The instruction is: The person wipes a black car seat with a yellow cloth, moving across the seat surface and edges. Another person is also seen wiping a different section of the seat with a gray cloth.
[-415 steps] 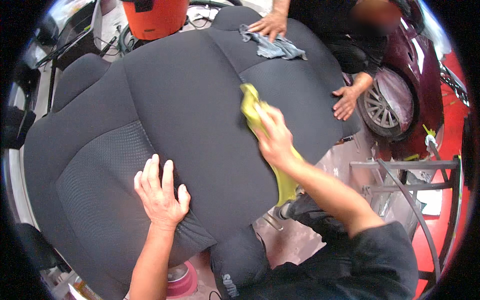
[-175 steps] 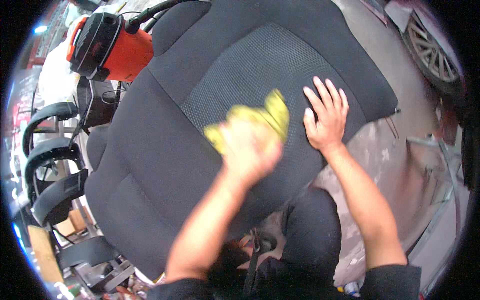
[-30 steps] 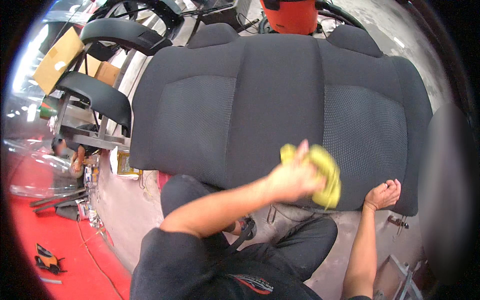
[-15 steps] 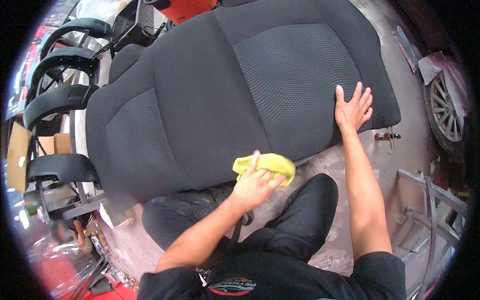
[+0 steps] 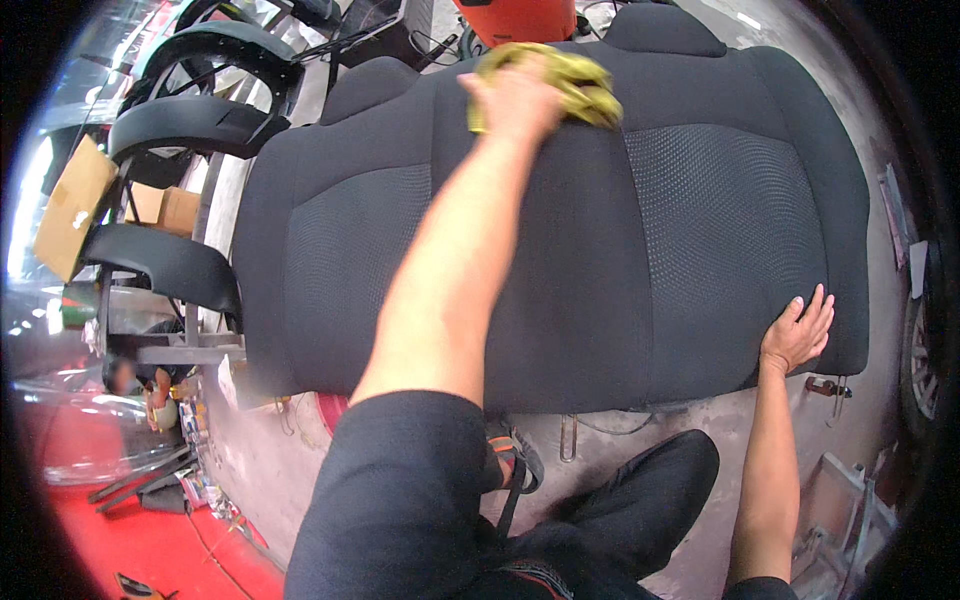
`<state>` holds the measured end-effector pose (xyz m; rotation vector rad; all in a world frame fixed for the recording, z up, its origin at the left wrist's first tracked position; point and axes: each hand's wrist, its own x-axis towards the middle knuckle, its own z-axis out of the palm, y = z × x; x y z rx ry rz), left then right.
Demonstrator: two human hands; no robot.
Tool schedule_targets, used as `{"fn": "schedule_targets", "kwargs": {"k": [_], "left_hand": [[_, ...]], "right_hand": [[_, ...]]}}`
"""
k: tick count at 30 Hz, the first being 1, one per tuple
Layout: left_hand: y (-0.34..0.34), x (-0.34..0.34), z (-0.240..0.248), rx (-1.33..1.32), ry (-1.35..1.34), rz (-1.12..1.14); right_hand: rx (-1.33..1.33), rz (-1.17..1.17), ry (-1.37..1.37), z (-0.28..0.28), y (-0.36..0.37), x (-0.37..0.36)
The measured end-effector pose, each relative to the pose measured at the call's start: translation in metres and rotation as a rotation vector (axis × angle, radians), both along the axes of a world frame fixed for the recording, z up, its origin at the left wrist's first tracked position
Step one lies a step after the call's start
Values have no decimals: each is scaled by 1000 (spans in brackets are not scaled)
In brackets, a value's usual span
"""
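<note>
L hand point(image 5: 520, 95) is palm-down up top, arm stretched out, grasping a bunched yellow cloth point(image 5: 588, 88); thumb sticks out to the L, fingers blurry. Cloth sits on the upper end of the dk grey car rear seatback point(image 5: 570, 260), btwn L headrest point(image 5: 368, 90) & R headrest point(image 5: 665, 30). R hand point(image 5: 797, 335) is free of any grip: palm down, fingers extended, resting on the seatback nr its lower R corner.

Seatback lies face-up w/ plain center strip & textured panel each side. Wire loop point(image 5: 568, 440) pokes out below its near edge, nr wearer's bent R leg point(image 5: 640, 490). Orange drum point(image 5: 515, 18) is just past the far edge, partly cut off. Off L: blk curved plastic panels point(image 5: 165, 258) on a rack, plus flat cardboard piece point(image 5: 75, 208) & cardboard box point(image 5: 165, 208). Lower L: red floor area point(image 5: 85, 530). Far R: car wheel point(image 5: 924, 365); below it, metal frame point(image 5: 845, 500).
</note>
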<state>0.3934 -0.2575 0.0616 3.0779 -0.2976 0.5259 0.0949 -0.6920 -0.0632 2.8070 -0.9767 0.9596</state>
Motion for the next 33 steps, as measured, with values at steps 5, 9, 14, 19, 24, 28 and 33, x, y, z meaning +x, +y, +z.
{"fn": "schedule_targets", "kwargs": {"k": [5, 9, 14, 19, 24, 28, 33], "left_hand": [[215, 28, 8, -192, 215, 254], [167, -183, -21, -156, 12, -99], [269, -408, 122, 4, 1374, -230], [328, -494, 300, -156, 1611, 430], [321, -501, 370, 39, 1605, 346], [323, -538, 388, -172, 1496, 375], [258, -512, 430, -529, 1255, 386]], "right_hand": [[48, 17, 21, -8, 35, 15], [-66, -49, 170, 16, -3, 15], [128, -66, 630, 82, 23, 0], [535, 418, 1064, 215, 151, -66], [895, 75, 1129, 360, 202, -242], [1366, -403, 1007, 452, 204, -325], [1298, -14, 1152, 571, 189, -274]]}}
